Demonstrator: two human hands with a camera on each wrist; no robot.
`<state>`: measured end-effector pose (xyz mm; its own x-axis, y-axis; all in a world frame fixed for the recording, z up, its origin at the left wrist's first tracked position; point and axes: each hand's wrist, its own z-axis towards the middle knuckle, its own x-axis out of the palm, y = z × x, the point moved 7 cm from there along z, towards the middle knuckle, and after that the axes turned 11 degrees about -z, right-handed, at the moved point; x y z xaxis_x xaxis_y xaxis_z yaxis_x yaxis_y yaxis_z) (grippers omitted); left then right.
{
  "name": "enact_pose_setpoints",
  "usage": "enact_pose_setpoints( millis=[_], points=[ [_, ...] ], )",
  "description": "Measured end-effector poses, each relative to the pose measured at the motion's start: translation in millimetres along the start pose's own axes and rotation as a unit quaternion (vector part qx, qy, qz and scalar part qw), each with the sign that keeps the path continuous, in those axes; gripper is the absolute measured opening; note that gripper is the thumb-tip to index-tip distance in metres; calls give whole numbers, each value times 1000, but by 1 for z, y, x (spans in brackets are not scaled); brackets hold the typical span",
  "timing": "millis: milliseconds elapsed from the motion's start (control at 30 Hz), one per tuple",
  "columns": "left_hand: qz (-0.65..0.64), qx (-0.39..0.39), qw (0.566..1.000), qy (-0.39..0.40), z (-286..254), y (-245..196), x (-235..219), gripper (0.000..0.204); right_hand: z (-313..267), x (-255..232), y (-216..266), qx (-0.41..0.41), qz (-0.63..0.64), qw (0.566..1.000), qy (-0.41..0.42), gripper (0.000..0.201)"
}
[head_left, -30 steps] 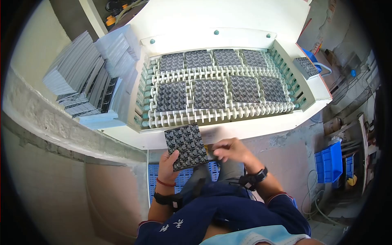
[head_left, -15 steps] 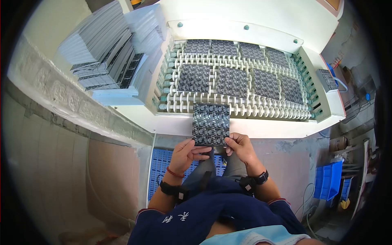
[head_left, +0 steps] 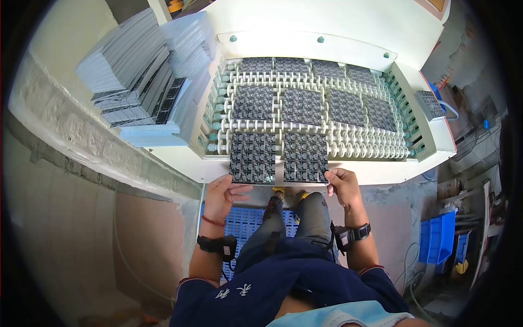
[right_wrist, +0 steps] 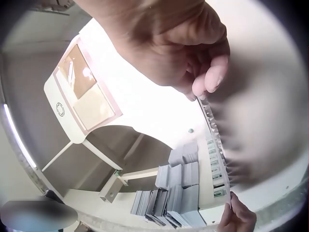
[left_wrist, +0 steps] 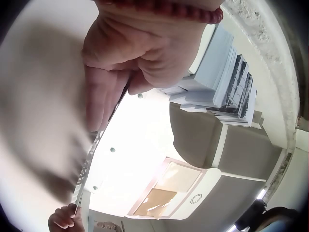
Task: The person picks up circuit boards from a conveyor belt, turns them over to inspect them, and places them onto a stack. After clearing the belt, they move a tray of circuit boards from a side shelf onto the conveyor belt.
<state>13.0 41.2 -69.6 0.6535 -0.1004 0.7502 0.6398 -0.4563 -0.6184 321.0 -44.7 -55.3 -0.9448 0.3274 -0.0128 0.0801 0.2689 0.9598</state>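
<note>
Two black printed circuit boards lie side by side at the front of a roller conveyor (head_left: 376, 148), their far ends over its first rollers. My left hand (head_left: 219, 197) pinches the near left corner of the left circuit board (head_left: 252, 158) between thumb and fingers. At the near right corner of the right circuit board (head_left: 305, 158), my right hand (head_left: 344, 186) grips with thumb and curled fingers. A narrow gap separates the two boards. Both wrist views show the boards nearly edge-on, with the hands at opposite ends.
Several similar boards (head_left: 302, 106) lie in two rows on the rollers. Tall stacks of pale sheets and boards (head_left: 128, 60) stand at the left. A small stack of boards (head_left: 430, 103) sits on the machine's right ledge. Blue crates (head_left: 437, 238) stand at the lower right.
The boards, earlier overlapped as one stack in the left hand, then held by both hands, are now apart side by side. The hands have moved away from each other, and the boards forward onto the rollers.
</note>
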Motion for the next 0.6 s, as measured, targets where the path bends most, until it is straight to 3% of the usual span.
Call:
enact_pose_setpoints(
  millis=[200,400,433,500,600],
  points=[
    [23,-26,999,7,14,-6,9,30,14,3,1,-8,33,999,-6,20],
    [-50,-56,997,-19,24,10,-7,42,10,-17,4,-4,31,999,-34,31],
    [-50,-76,996,-2,26,16,-8,42,8,-25,5,-11,35,998,-46,30],
    [-69,-46,997,5,28,12,-12,43,5,-45,8,-35,31,996,-71,28],
    [-68,-46,997,13,29,10,-9,46,-8,-93,32,-112,-30,979,-169,23]
  ],
)
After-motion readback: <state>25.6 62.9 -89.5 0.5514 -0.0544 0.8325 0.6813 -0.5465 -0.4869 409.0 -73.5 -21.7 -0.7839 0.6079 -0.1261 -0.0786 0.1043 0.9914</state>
